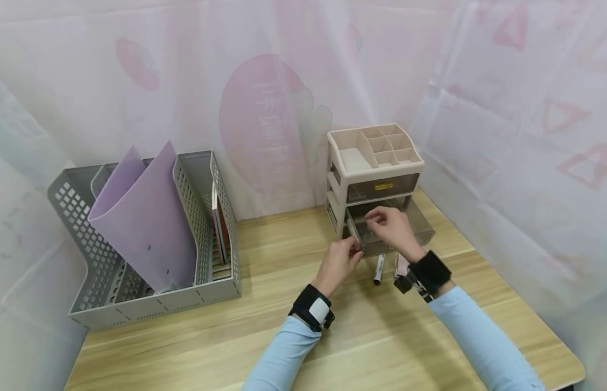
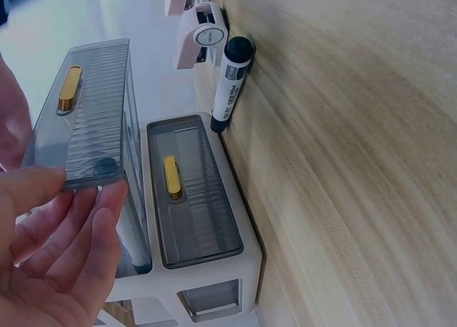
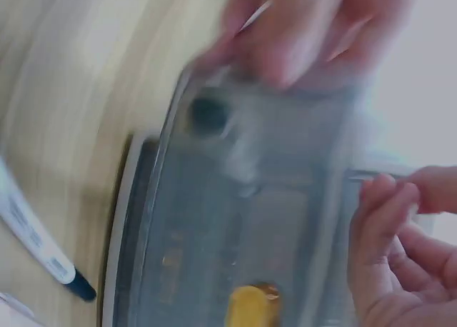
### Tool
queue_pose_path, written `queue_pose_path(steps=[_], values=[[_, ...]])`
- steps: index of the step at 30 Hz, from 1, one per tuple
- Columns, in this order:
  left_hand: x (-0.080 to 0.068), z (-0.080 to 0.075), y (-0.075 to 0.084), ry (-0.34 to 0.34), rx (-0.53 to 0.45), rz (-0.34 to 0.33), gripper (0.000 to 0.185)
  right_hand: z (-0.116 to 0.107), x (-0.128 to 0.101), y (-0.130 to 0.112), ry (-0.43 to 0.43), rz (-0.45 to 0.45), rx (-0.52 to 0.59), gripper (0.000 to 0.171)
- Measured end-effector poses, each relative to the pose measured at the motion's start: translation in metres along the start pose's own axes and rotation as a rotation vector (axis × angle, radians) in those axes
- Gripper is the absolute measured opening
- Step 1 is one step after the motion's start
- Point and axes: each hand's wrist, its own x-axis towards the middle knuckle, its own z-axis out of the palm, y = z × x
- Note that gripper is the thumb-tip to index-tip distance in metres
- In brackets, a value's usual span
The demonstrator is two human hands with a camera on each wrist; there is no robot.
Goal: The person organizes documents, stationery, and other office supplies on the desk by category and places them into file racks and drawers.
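Note:
A beige desktop drawer unit [image 1: 372, 175] stands at the back right. Its clear grey drawer [image 1: 423, 220] with a yellow handle [image 2: 70, 88] is pulled out. My left hand [image 1: 338, 263] pinches the drawer's front left corner, thumb on the front face and fingers underneath. Along the drawer's left side lies a white marker [image 1: 354, 227], its dark end showing through the front panel. Over the drawer is my right hand [image 1: 393, 231], fingers loosely bent and thumb close to the fingertips, with nothing visible between them. The lower drawer [image 2: 193, 191] is closed.
Another white marker [image 1: 379, 270] lies on the table before the unit, beside pink stapler-like items [image 2: 200, 36]. To the left stands a grey file rack [image 1: 205, 293] with a purple folder [image 1: 146, 233] and several thin booklets [image 1: 219, 231]. Patterned curtains [image 1: 283, 108] enclose the table.

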Motion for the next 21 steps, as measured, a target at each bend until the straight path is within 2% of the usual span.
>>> queue_pose_path(steps=[2, 5, 9, 13, 17, 20, 21], values=[[0.0, 0.0, 0.0, 0.006, -0.009, -0.002, 0.007, -0.005, -0.017, -0.001, 0.028, 0.029, 0.077, 0.02], [0.0, 0.001, 0.001, 0.011, -0.015, 0.0, 0.007, -0.006, -0.041, 0.003, 0.026, 0.08, 0.147, 0.02], [0.0, -0.001, 0.0, 0.008, -0.008, 0.01, 0.008, 0.006, -0.069, 0.017, -0.031, 0.139, 0.192, 0.021], [0.001, -0.003, 0.0, 0.018, -0.017, 0.018, 0.009, 0.027, -0.08, 0.03, -0.08, 0.123, 0.065, 0.021], [0.001, -0.003, 0.0, 0.027, -0.016, 0.025, 0.008, 0.045, -0.077, 0.041, -0.062, 0.081, -0.148, 0.02], [0.0, -0.002, 0.0, 0.025, -0.002, 0.032, 0.008, 0.053, -0.073, 0.046, -0.081, 0.089, -0.263, 0.009], [0.0, -0.002, 0.0, 0.023, -0.003, 0.031, 0.008, 0.055, -0.071, 0.048, -0.095, 0.095, -0.298, 0.014]])
